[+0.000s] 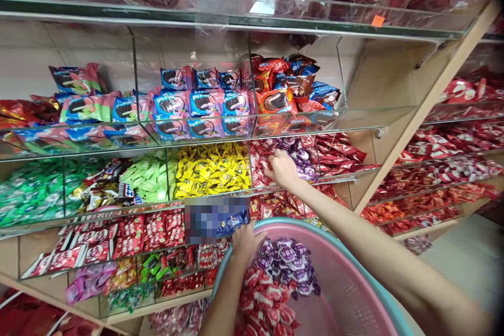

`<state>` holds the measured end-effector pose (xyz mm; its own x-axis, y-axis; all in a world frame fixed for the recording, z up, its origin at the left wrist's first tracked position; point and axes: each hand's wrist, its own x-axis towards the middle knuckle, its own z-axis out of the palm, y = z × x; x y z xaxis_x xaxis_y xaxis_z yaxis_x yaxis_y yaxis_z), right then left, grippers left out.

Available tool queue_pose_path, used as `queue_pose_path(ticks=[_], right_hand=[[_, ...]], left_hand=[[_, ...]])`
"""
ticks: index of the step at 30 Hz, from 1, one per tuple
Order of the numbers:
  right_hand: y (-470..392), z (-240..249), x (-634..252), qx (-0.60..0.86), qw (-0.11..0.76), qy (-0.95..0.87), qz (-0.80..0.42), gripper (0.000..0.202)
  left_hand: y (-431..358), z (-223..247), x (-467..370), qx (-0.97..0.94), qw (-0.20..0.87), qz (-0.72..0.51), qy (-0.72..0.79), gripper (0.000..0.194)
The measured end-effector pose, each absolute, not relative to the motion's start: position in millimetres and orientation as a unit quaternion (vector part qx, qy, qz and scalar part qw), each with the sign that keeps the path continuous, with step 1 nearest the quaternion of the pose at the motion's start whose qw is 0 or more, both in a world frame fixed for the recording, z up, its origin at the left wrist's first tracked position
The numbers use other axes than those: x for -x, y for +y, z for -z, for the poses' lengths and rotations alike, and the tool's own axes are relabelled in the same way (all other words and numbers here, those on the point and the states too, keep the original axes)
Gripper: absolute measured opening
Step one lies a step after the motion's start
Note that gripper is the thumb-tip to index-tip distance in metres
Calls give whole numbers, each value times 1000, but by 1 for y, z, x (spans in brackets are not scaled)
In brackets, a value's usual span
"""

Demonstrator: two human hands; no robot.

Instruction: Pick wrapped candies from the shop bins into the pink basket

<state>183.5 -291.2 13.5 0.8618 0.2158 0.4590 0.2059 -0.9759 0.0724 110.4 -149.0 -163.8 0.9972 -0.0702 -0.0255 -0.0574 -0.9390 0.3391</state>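
Observation:
A pink plastic basket (334,268) sits inside a teal one (384,294) at the bottom centre. Purple-wrapped candies (289,262) and red-and-white wrapped candies (265,302) lie in separate heaps inside it. My left hand (244,241) grips the rim on the far left side, its fingers closed over the edge. Out ahead, my right hand (282,169) reaches into a shelf compartment among red-wrapped candies (260,165), just left of purple ones (305,160). Its fingers are curled; whether candy is between them is hidden.
Clear dividers split the shelves. Yellow-wrapped candies (212,168) and pale green packets (147,176) fill compartments to the left. Cookie packets (205,102) stack on the shelf above, behind a clear front edge. A wooden upright (425,110) separates another candy rack (437,178) at right.

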Motion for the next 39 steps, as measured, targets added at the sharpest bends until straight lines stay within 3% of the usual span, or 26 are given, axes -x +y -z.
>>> queue_pose_path(ticks=[6, 11, 17, 22, 39], right_hand=[[-305, -21, -140, -918, -184, 172, -305, 30], [-319, 18, -75, -913, -282, 242, -169, 20], [-328, 112, -13, -939, -239, 248, 14, 18], [-323, 145, 24, -930, -195, 288, 122, 12], [-277, 190, 35, -959, -85, 257, 86, 41]], left_hand=[[-150, 162, -111, -988, 151, 20, -38, 63], [-152, 159, -110, -989, 142, 11, -50, 58], [-153, 162, -111, -991, 123, 8, -44, 58], [-153, 162, -110, -992, 117, -2, -48, 61], [-152, 158, -110, -989, 141, 15, -35, 61]])
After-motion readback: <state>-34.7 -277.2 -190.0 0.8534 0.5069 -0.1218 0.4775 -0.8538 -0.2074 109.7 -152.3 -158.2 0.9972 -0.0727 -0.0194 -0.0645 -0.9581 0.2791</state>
